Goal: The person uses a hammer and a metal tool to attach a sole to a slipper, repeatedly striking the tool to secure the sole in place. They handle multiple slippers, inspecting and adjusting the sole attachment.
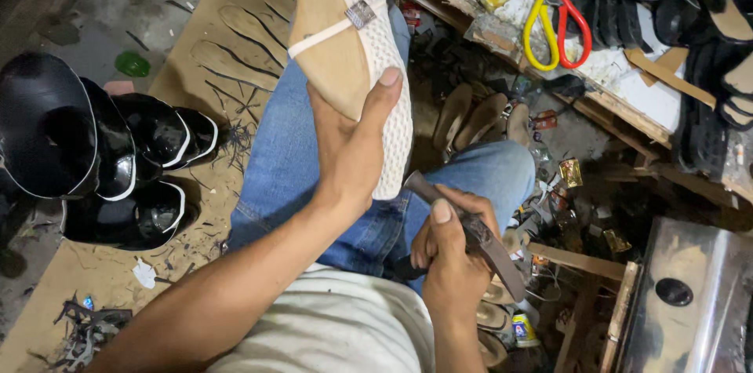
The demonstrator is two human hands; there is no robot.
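My left hand point(350, 145) grips a white mesh shoe upper stretched over a tan wooden last point(345, 43), sole side up, resting on my left thigh in blue jeans. A pale strap with a small buckle crosses the last. My right hand point(451, 251) is closed around the dark handle of a hand tool point(478, 236), whose head lies just under the heel end of the shoe, near my lap.
Several glossy black shoes point(102, 161) lie on a cardboard sheet point(196, 67) at the left. A cluttered wooden bench point(620, 83) with yellow and red handled scissors point(558, 28) stands at the upper right. Tan soles point(478, 118) and scraps litter the floor; a metal box point(690, 302) sits lower right.
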